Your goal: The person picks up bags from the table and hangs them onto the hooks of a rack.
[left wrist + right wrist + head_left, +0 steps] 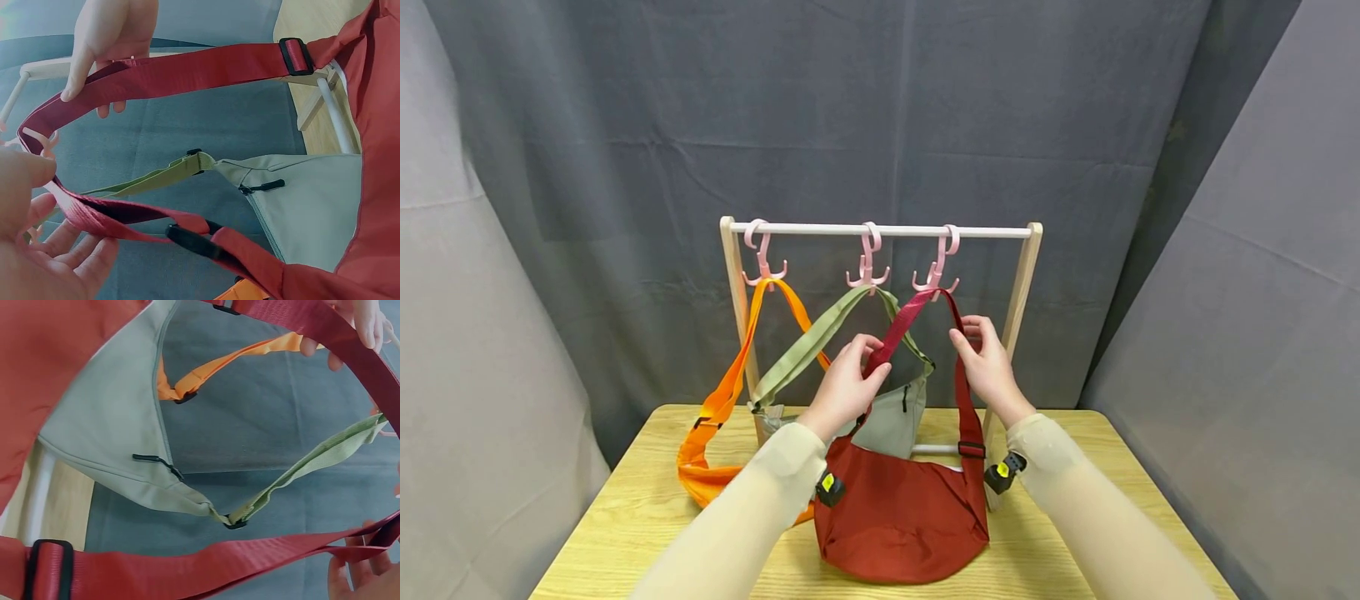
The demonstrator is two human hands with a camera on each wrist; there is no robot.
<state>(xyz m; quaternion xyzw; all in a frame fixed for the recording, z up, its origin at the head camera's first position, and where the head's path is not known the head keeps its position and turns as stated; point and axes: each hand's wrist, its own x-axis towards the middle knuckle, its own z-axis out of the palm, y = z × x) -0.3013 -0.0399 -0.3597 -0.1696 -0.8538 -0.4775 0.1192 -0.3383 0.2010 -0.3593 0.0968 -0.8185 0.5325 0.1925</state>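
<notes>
A red shoulder bag hangs in front of the rack, the top of its strap at the right pink hook. My left hand loosely holds the strap's left side, fingers beneath it; in the left wrist view its thumb stands apart from the webbing. On the other side, my right hand has its thumb in front of the strap and its fingers behind. The right wrist view shows the strap's black buckle. Behind the red bag, a grey-green bag is partly hidden.
The wooden rack with a white bar stands on a wooden table. An orange bag hangs from the left pink hook. The grey-green bag's strap loops at the middle hook. Grey curtains surround the table.
</notes>
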